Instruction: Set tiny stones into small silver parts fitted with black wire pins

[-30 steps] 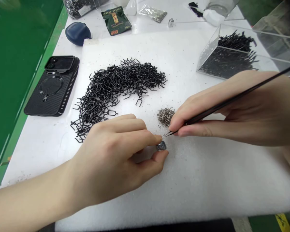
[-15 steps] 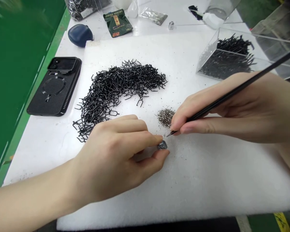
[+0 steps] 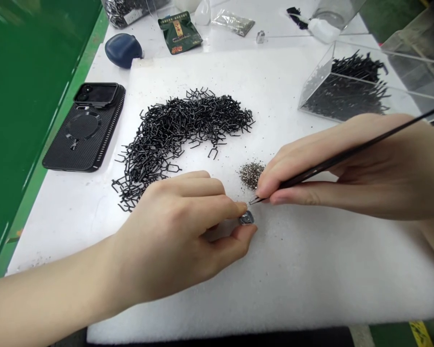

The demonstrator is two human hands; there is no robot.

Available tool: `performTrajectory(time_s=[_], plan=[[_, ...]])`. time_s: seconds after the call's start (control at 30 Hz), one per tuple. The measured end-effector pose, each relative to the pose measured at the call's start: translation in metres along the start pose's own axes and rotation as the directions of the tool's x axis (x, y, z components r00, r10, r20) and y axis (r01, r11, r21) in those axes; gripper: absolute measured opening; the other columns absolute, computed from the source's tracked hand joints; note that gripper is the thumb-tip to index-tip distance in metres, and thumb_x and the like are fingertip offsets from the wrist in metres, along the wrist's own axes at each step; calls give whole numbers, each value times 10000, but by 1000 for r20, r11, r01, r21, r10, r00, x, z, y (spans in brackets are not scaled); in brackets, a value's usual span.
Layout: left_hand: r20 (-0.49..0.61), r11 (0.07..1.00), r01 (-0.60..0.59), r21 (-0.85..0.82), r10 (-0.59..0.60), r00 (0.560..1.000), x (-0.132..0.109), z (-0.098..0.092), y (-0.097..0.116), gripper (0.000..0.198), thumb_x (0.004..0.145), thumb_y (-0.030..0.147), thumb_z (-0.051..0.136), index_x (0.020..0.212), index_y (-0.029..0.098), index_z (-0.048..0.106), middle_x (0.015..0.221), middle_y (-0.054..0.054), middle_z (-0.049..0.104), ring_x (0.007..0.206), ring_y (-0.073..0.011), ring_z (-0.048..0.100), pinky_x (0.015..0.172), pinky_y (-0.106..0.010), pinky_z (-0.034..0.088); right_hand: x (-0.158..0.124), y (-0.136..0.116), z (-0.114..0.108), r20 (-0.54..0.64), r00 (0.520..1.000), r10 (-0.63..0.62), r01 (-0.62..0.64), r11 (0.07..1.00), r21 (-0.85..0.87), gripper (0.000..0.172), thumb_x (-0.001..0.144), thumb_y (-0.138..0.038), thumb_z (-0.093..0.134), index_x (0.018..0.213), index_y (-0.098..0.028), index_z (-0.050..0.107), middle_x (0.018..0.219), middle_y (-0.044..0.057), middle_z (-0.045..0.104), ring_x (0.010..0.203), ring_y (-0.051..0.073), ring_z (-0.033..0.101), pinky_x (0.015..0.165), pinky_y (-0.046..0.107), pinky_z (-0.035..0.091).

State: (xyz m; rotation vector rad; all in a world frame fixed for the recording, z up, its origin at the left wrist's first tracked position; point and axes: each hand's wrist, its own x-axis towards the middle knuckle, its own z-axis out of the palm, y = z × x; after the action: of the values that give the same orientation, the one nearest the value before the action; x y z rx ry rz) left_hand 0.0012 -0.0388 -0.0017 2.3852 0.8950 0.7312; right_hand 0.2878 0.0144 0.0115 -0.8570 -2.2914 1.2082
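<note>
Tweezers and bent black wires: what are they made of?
The tweezers look like thin metal with a dark, smooth coating; the tip shines pale. The bent black wires seem to be coated metal too, with a matte finish, because they keep sharp corners.

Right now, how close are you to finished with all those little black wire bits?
Not close, it seems. Done: the clear box already holds many black clips. In hand: the left hand pinches a small metal piece, and the right hand holds tweezers with their tip beside it. Left: a big heap of black clips on the white foam, and a small pile of shiny bits.
</note>
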Motion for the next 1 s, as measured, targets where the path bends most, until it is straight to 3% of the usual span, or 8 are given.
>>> performTrajectory(time_s=[0.37, 0.57, 0.7, 0.83, 1.0], plan=[[13, 1000, 3, 9, -4, 1000, -2, -1, 2, 315, 1077, 99, 774, 768, 122, 832, 732, 9, 671, 653, -112, 589, 617, -277, 498, 1, 1, 1, -12, 1000, -14, 14, 1000, 3, 85, 1067, -354, 935, 1086, -293, 993, 1057, -28, 975, 915, 178, 918, 800, 250, 715], [1, 1000, 2, -17, -2, 1000, -6, 0, 0, 349, 1087, 93, 771, 741, 133, 807, 714, 16, 638, 650, -109, 578, 616, -274, 492, 1, -4, 6, -25, 999, 29, -24, 982, 188, 74, 1054, -233, 926, 1047, -297, 963, 985, -61, 950, 861, 138, 908, 771, 170, 706], [20, 999, 31, 9, -31, 999, -5, 0, 4, 323, 1096, 101, 756, 788, 125, 849, 713, 6, 673, 657, -116, 582, 593, -278, 478, 2, -5, 10, 1, 1000, -7, 6, 973, 231, 64, 1056, -214, 932, 1038, -271, 956, 1001, -52, 953, 854, 127, 901, 748, 150, 695], [24, 999, 33, 6, -34, 999, 0, 1, 5, 278, 1100, 113, 764, 851, 109, 888, 728, -1, 694, 670, -129, 592, 602, -293, 498, 3, -7, 11, 13, 999, -30, 26, 974, 227, 52, 1067, -211, 937, 1057, -259, 956, 1020, -47, 961, 876, 122, 910, 786, 128, 698], [30, 1000, 21, 1, -21, 999, 0, 5, 2, 338, 1108, 116, 763, 782, 124, 852, 707, 3, 675, 667, -127, 587, 597, -298, 491, 2, -7, 10, 32, 999, -37, 29, 978, 207, 88, 1074, -189, 925, 1102, -266, 956, 1074, -52, 968, 940, 121, 924, 844, 116, 707]])
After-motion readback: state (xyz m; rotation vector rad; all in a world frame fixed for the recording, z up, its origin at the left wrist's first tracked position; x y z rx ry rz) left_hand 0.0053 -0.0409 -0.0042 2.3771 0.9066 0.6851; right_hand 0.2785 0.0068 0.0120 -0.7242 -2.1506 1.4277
